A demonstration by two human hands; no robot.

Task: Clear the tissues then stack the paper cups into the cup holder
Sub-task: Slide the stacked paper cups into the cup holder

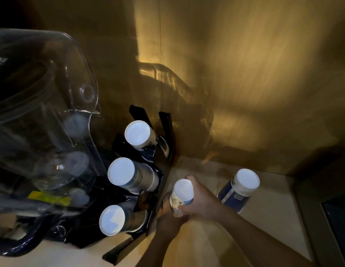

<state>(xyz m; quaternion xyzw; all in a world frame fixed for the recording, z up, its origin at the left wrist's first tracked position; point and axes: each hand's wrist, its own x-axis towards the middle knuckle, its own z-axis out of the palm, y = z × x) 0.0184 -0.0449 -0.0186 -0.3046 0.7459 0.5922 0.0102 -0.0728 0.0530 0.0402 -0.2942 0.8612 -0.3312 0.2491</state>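
A black cup holder [162,182] stands against the wall with three stacks of upside-down paper cups in it: a far stack [138,134], a middle stack [122,174] and a near stack [112,220]. My right hand [201,201] grips an upside-down stack of paper cups [183,191] just right of the holder. My left hand [168,218] holds the lower end of that same stack. Another upside-down cup stack [245,182] stands on the counter further right. No tissues are in view.
A large clear plastic dispenser [52,116] on a dark base fills the left side. The wooden wall [245,83] rises behind the beige counter [268,224]. A dark object [337,228] sits at the right edge.
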